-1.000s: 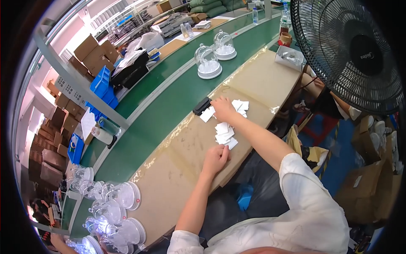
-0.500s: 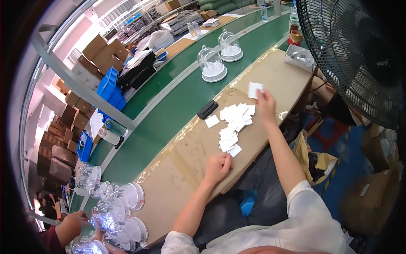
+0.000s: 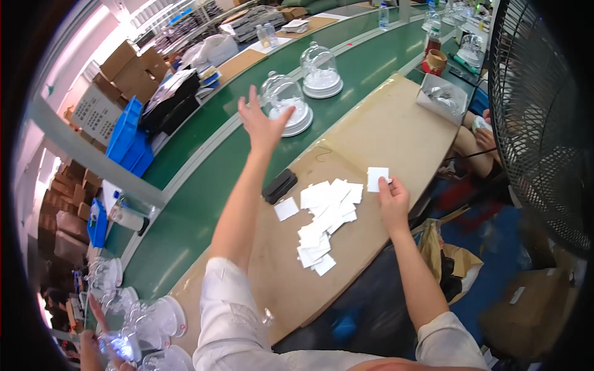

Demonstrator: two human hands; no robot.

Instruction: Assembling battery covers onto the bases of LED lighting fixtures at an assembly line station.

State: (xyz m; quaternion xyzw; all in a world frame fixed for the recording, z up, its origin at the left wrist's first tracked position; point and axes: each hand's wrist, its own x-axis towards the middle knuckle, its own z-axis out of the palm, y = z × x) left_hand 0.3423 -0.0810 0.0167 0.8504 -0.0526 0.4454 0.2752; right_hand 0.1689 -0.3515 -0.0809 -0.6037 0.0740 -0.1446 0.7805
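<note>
My left hand (image 3: 262, 123) is stretched out over the green conveyor belt, fingers spread, beside a clear dome on a white round base (image 3: 296, 117). The dome is partly behind the fingers; I cannot tell whether they touch it. A second clear dome (image 3: 322, 83) stands farther along the belt. My right hand (image 3: 396, 201) pinches a small white square card (image 3: 377, 179) above the brown cardboard-covered table (image 3: 396, 127). Left of that hand lies a loose pile of white square cards (image 3: 328, 213), with one single card (image 3: 286, 209) apart from it.
A black oblong case (image 3: 279, 186) lies near the belt's edge. At the table's far end sits an open white box (image 3: 442, 99). A large black fan (image 3: 544, 123) stands to the right. Several clear domes (image 3: 154, 321) crowd the lower left, near another person's hand (image 3: 102, 334).
My left hand has left the table's near edge and reached far forward to the domes on the belt. My right hand, still with its card, has come nearer. The whole view has shifted.
</note>
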